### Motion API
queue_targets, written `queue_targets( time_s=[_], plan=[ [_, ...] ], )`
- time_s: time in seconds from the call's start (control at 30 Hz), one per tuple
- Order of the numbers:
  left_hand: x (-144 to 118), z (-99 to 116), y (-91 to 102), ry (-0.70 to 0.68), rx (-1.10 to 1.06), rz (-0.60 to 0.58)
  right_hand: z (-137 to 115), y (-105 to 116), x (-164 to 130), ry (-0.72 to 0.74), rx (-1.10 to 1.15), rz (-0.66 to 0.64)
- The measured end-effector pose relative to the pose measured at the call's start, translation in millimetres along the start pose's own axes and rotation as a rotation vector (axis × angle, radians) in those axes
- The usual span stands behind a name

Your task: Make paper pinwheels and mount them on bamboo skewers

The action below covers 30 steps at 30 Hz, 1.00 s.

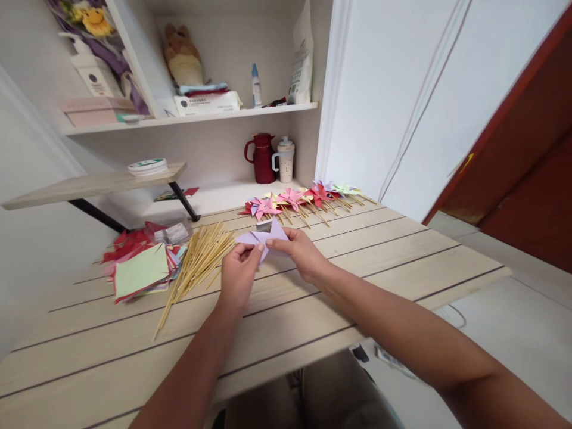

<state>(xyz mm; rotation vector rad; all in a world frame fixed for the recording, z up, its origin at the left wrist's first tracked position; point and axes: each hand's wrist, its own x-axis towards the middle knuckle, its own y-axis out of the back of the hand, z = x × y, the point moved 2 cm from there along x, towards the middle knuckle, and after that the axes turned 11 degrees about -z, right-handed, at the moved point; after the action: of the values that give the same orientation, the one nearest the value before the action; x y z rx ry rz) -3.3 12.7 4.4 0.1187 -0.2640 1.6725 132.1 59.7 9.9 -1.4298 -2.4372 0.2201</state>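
Both of my hands hold a pale purple folded paper piece (263, 237) just above the wooden table (366, 256). My left hand (239, 275) pinches its near left corner. My right hand (302, 253) grips its right side with thumb and fingers. To the left of my hands lies a bundle of thin wooden sticks (196, 262). Farther left sits a stack of coloured paper squares (140, 268). Beyond my hands, a row of several finished paper pinwheels on sticks (304, 199) lies along the table's far edge.
A red jug (261, 158) and a white lidded cup (285, 159) stand on a low shelf behind the table. A small raised shelf (89, 186) holds a tape roll (147, 166). Upper shelves carry bottles, a box and a plush toy. The table's right edge drops to the floor.
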Motion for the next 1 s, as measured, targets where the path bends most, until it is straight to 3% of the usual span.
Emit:
queue_targets(
  time_s=[0.4,0.7,1.0],
  plan=[
    [0.2,1.6,1.6,0.030,-0.019,0.010,-4.5,-3.6,-3.0,-0.082,0.075,-0.054],
    [1.1,-2.5,1.6,0.008,-0.011,-0.015,-1.2,1.6,-0.4,-0.061,0.059,0.023],
    [0.4,-2.2,1.3,0.004,0.046,-0.037,-0.2,1.1,0.0,-0.091,0.055,0.009]
  ],
)
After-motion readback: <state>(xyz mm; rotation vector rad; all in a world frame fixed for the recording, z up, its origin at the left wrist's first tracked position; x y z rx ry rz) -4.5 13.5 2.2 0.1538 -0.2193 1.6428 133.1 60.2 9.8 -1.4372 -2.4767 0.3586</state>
